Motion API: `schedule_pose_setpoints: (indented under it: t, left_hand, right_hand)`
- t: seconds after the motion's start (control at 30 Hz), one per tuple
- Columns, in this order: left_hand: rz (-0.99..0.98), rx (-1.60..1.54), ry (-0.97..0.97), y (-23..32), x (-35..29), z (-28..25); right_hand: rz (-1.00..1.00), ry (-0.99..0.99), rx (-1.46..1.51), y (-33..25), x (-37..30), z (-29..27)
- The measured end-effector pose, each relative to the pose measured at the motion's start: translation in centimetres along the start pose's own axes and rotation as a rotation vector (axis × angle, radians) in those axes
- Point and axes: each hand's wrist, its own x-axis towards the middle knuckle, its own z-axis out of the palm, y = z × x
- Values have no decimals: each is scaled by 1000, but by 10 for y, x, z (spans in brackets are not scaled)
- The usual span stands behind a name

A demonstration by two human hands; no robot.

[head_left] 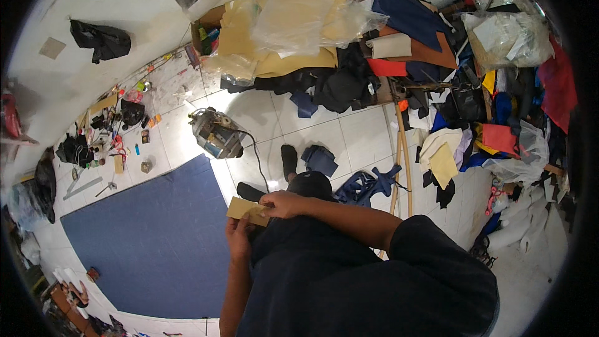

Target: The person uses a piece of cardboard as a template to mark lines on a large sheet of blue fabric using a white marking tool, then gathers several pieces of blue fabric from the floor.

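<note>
Over my lap, both hands grip a small tan rectangular piece of sheet (pixel 243 207); whether it is card or foam I cannot tell. My left hand (pixel 238 232) closes on its lower edge, fingers pressed against it. At its right end, my right hand (pixel 282 204) pinches it. A large dark blue sheet (pixel 150 243) lies flat on the floor to the left. Ahead of my feet stands a grey metal machine (pixel 215 132) with a black cord.
Folded dark blue pieces (pixel 320 160) and blue straps (pixel 368 186) lie right of my feet. Scissors (pixel 118 143) and small tools litter the floor at left. Tan sheets (pixel 237 34) are piled at the back, cloth scraps (pixel 443 150) at right, beside wooden poles (pixel 402 162).
</note>
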Motion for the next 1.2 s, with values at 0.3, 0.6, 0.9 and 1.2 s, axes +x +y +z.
schedule_pose_setpoints:
  t: [0.3, 0.6, 0.9, 1.2]
  left_hand:
    - [-79, 44, 71, -48, 22, -80]
    - [-50, 686, 64, -157, 45, -111]
    - [-99, 1317, -67, -287, 102, -49]
    - [-51, 1373, -49, -343, 94, -35]
  right_hand:
    - [22, 199, 35, 16, 13, 34]
    - [493, 576, 13, 253, 31, -38]
    - [674, 334, -197, 518, 155, -141]
    - [810, 977, 638, 631, 239, -202]
